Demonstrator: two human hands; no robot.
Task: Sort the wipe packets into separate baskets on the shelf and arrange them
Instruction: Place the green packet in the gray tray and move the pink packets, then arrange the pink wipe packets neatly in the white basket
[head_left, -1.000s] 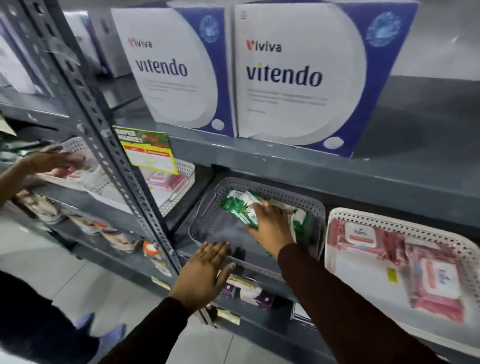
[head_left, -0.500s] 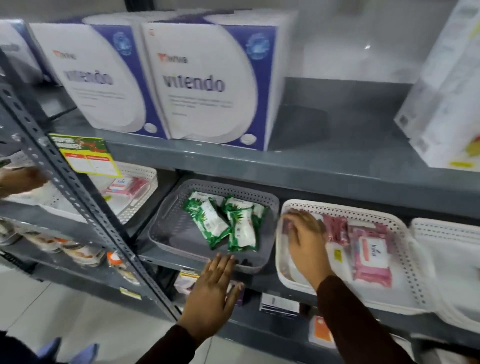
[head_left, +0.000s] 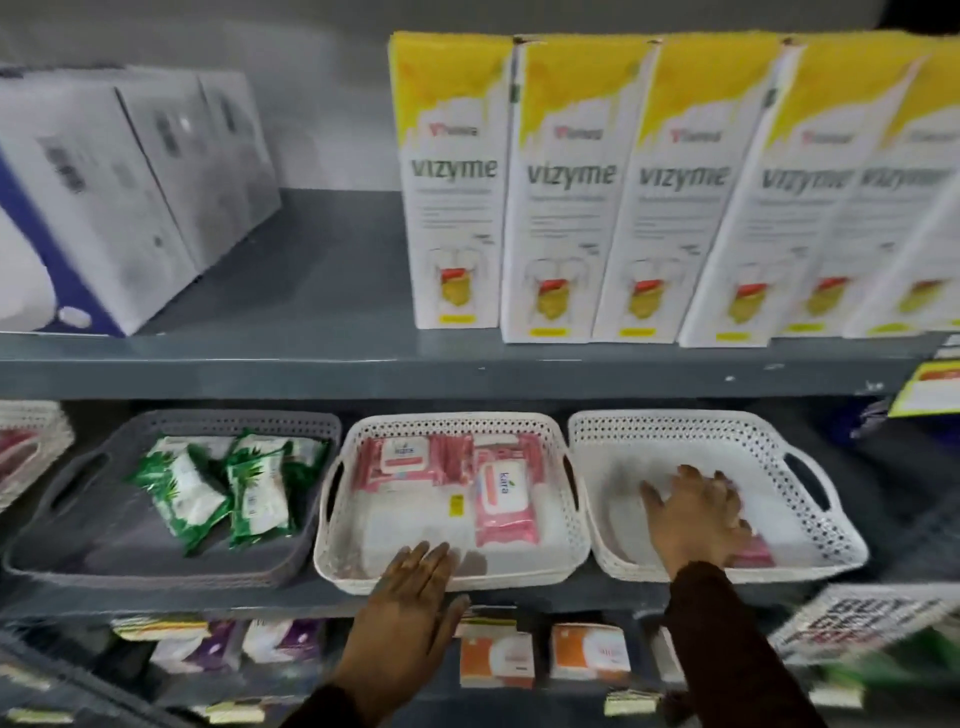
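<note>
Right hand (head_left: 693, 512) spread flat on pink packet (head_left: 753, 552) in right white basket (head_left: 810, 535); left hand (head_left: 410, 597) spread, empty, at middle basket (head_left: 563, 540) rim

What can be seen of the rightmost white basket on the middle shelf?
The right white basket is a shallow plastic tray with perforated walls, rounded corners and a cut-out handle at its right end. It sits flat on the grey shelf, beside another white basket. The right hand lies palm-down inside it, over a pink packet.
</note>
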